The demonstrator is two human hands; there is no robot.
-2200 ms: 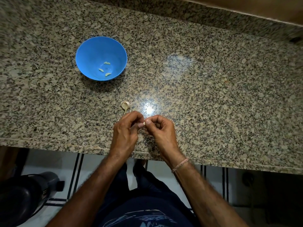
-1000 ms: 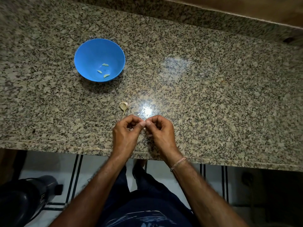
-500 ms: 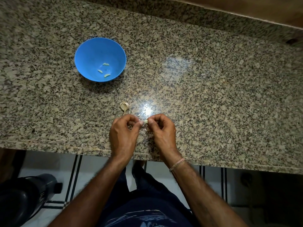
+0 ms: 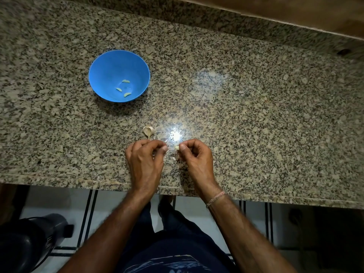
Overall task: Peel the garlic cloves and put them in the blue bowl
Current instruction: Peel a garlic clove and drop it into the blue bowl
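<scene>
Garlic clove (image 4: pixel 177 147), small and pale, is pinched by the right hand (image 4: pixel 197 156) at its fingertips, lower centre. The left hand (image 4: pixel 144 158) curls just beside it; whether it grips any skin cannot be told. Three peeled cloves (image 4: pixel 125 81) lie in the blue bowl (image 4: pixel 102 75), upper left.

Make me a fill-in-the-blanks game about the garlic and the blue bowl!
The blue bowl holds ___ peeled cloves.
The right hand pinches another clove, and a thread band circles that hand's ___.
The garlic piece lies on the counter beyond the left hand, not in the ___.
Missing words: three, wrist, bowl.
</scene>
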